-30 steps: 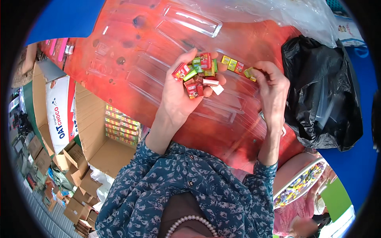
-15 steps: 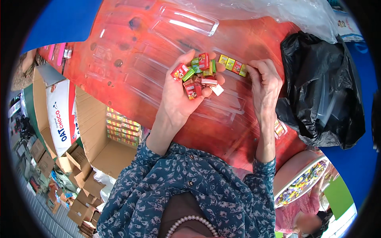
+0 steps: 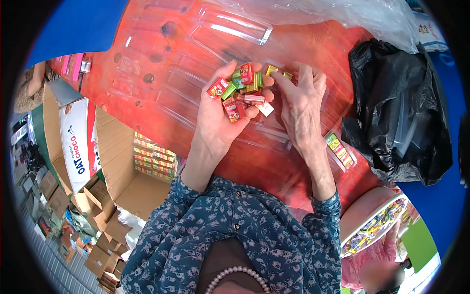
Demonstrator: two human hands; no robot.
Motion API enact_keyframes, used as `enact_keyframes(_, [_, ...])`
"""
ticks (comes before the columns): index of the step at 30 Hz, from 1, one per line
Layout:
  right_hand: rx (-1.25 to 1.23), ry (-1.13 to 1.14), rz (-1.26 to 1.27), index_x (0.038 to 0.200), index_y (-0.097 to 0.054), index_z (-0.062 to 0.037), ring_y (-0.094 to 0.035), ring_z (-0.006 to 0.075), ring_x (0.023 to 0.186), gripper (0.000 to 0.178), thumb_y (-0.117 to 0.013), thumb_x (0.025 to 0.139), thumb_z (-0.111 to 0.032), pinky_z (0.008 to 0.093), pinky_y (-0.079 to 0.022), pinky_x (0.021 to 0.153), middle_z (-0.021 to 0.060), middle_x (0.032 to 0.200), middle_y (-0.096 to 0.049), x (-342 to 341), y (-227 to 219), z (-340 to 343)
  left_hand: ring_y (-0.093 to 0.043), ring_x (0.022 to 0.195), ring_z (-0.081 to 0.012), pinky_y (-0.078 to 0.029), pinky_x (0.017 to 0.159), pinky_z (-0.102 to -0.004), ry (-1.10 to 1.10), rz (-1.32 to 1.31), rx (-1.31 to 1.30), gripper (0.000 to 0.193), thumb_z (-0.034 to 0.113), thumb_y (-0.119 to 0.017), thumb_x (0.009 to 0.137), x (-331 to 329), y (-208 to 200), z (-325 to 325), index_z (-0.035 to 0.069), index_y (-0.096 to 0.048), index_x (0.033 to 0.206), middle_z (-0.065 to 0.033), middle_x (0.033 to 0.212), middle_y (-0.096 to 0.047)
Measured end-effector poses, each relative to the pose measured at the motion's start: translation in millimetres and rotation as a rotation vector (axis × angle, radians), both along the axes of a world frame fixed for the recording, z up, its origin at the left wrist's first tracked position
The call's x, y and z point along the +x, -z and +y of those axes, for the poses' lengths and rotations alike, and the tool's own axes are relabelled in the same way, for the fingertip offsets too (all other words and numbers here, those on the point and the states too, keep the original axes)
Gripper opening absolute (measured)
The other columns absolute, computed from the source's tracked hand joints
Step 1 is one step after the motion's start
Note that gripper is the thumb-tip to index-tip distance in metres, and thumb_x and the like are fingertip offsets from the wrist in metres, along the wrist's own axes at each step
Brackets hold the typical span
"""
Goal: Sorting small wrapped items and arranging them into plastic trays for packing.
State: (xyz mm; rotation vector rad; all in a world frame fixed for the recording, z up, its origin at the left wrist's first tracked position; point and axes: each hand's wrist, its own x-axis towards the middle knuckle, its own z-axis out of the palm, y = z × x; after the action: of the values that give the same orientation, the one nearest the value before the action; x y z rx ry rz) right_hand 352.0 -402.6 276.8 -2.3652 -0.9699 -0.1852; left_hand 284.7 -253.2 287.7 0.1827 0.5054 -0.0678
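Observation:
In the cupped palm of my left hand (image 3: 215, 120) lies a loose pile of small candy boxes (image 3: 246, 73), red, green, yellow and brown. The fingers curl round the pile, and one small box shows a white face at its edge. My right hand (image 3: 303, 100) bends over a short row of similar small boxes (image 3: 271, 70), which sits in a clear plastic tray. Its thumb and fingers close on the row and hide most of it. Near the right wrist lies another clear tray filled with a row of small boxes (image 3: 341, 152).
Empty clear trays (image 3: 232, 24) lie over the red table (image 3: 274, 171). A black plastic bag (image 3: 401, 112) stands at right, with clear plastic sheeting (image 3: 352, 14) behind. At left is an open carton (image 3: 115, 152) with packed rows inside. A person in pink (image 3: 364, 264) is by a candy-filled basin (image 3: 364, 210).
My right hand has moved left, from the right end of the row of boxes to over it. The filled tray by the wrist shows more fully. My left hand stays nearly still with its pile.

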Motion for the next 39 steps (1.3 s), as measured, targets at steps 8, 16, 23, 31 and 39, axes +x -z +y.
enact_keyframes(8, [-0.001,0.006,0.070,0.105,-0.066,-0.0067,-0.048,0.0310,0.096,0.036,-0.060,0.071,0.005,0.0398,-0.040,0.081,0.0130,0.107,-0.054,0.2,-5.9,-7.9,-0.067,0.074,-0.0318,-0.051,0.043,-0.0302,0.014,-0.034,-0.055,0.043,0.034,-0.045,0.094,1.7,5.0,-1.4,-0.004,-0.059,0.108,-0.0220,0.093,-0.066])
enact_keyframes(16, [0.489,-0.046,0.509,0.100,-0.065,0.0002,-0.060,0.0235,0.085,0.018,-0.062,0.087,-0.011,0.0333,-0.045,0.077,0.0119,0.094,-0.065,2.4,-15.4,-2.5,-0.068,0.070,-0.0314,-0.050,0.040,-0.0278,0.081,-0.098,-0.023,0.044,0.035,-0.044,0.095,3.4,8.5,-4.7,-0.004,-0.058,0.108,-0.0212,0.093,-0.066])
enact_keyframes(23, [0.655,0.016,0.942,0.103,-0.064,0.0013,-0.060,0.0184,0.080,0.021,-0.061,0.089,-0.013,0.0301,-0.048,0.073,0.0113,0.092,-0.064,4.6,-27.1,4.8,-0.068,0.069,-0.0302,-0.049,0.037,-0.0267,0.133,-0.091,0.030,0.043,0.035,-0.045,0.094,2.9,13.2,-6.7,-0.004,-0.058,0.107,-0.0184,0.089,-0.067])
enact_keyframes(31, [0.425,-0.122,0.707,0.097,-0.069,-0.0037,-0.057,0.0258,0.090,0.021,-0.071,0.077,-0.011,0.0343,-0.048,0.077,0.0098,0.091,-0.061,14.0,-32.8,5.1,-0.068,0.064,-0.0289,-0.052,0.039,-0.0296,0.123,-0.075,-0.006,0.035,0.031,-0.049,0.093,2.8,11.1,-12.4,0.001,-0.058,0.107,-0.0145,0.086,-0.067])
enact_keyframes(39, [0.197,-0.089,0.245,0.083,-0.067,-0.0038,-0.051,0.0272,0.082,0.020,-0.075,0.066,-0.010,0.0352,-0.045,0.070,0.0087,0.082,-0.055,-5.1,-50.2,-0.8,-0.064,0.062,-0.0190,-0.046,0.041,-0.0269,0.109,0.013,0.040,0.035,0.033,-0.051,0.091,2.7,4.6,-7.2,0.002,-0.061,0.106,-0.0105,0.087,-0.067])
